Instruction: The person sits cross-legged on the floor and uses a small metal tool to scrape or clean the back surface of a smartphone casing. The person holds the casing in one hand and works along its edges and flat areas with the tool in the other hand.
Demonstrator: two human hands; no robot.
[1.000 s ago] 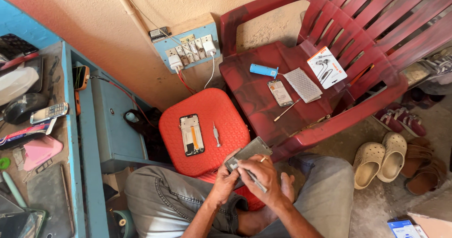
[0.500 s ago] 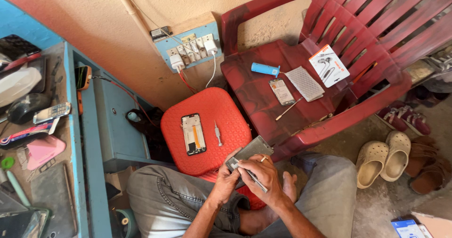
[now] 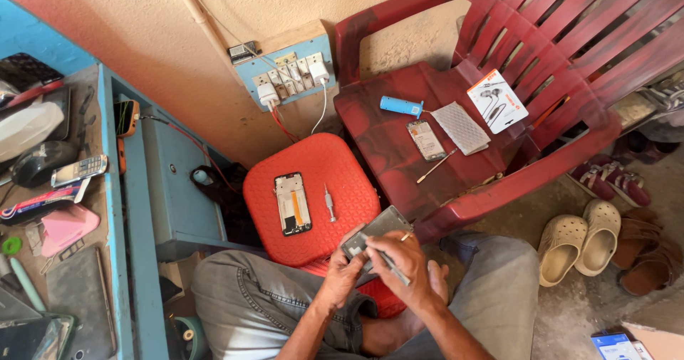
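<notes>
Down at the lower centre of the frame, the right hand (image 3: 406, 260) pinches a thin metal tool (image 3: 390, 266) against the grey phone body (image 3: 376, 233), which the left hand (image 3: 343, 269) grips from below over the person's lap. Just above, a phone frame (image 3: 293, 203) and small screwdriver (image 3: 329, 203) lie on the red stool (image 3: 311, 196). Held unsupported, the body could tilt so the tool skids and gouges it.

One camera on the head, looking steeply down

It faces the round red plastic stool (image 3: 311, 196) near the knees, with the wall at the top edge.
</notes>
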